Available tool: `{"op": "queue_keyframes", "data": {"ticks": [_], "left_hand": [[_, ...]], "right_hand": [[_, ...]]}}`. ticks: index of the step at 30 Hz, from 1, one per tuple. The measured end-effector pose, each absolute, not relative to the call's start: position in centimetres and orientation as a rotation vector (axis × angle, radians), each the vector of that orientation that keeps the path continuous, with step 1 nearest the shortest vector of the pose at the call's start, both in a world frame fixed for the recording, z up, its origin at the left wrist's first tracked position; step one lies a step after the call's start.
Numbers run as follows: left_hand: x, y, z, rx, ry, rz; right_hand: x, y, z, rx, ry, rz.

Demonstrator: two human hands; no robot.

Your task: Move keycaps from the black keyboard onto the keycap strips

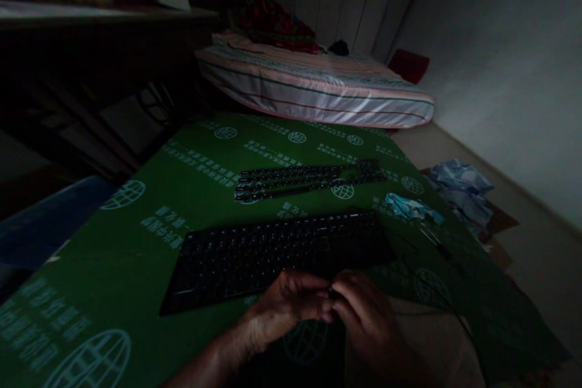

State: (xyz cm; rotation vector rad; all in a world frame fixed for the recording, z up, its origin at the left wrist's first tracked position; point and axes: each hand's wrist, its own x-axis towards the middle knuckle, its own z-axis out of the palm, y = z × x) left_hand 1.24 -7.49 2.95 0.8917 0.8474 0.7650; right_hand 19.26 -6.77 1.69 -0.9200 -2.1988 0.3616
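A black keyboard (254,248) lies on the green sheet, just beyond my hands; part of its right side looks bare of keys. My right hand (364,306) is closed in a pinch round a small black piece (333,294) that looks like a keycap. My left hand (291,303) meets it from the other side, thumb and fingers pressed together at the same piece. Fingers cover most of the piece. Farther back, several rows of loose black keycaps (309,179) lie on the sheet.
At the right lie a blue-white cloth (411,207), a screwdriver (439,244) and a thin dark cable (439,291). A brownish flat sheet (431,333) sits by my right hand. A mattress (318,88) stands behind, a dark table (91,18) at the left. The room is dim.
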Motion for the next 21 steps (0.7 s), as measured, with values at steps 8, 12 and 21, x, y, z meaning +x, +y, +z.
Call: {"op": "queue_keyframes", "data": {"ticks": [8,12,21], "left_hand": [[1.6,-8.2,2.7,1.625,1.110,0.882],[1.4,-8.4,2.2,2.187,1.270,1.044],[1.2,-7.5,0.3,2.639,1.678,0.820]], "right_hand": [[20.8,-5.1,1.5,-0.961,-2.176,0.320],[22.0,-3.9,1.1,-1.003,-2.174,0.276],[23.4,0.5,0.9,-1.049,-2.165,0.178]]}}
